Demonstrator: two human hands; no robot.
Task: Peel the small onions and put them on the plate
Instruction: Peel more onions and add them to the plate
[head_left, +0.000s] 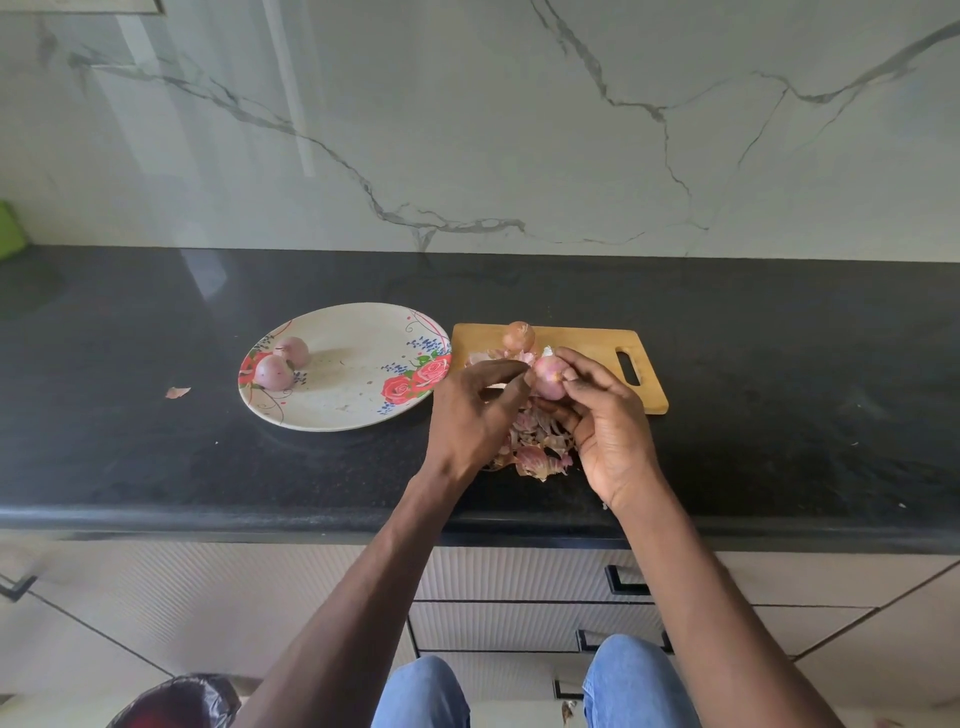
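Note:
Both my hands meet over the wooden cutting board (587, 340). My right hand (605, 415) grips a small pink onion (549, 376), fingers curled over its top. My left hand (475, 410) pinches at the onion's left side with its fingertips. An unpeeled brown onion (518, 335) stands on the board just behind. Two peeled pink onions (283, 362) lie together at the left edge of the floral plate (353, 384), which sits left of the board. A heap of peels (535, 447) lies under my hands.
The black stone counter (156, 441) runs wall to wall, with a marble backsplash behind. One loose peel (177, 392) lies left of the plate. A green object (10, 228) shows at the far left. Drawers (519, 577) and my knees are below the counter edge.

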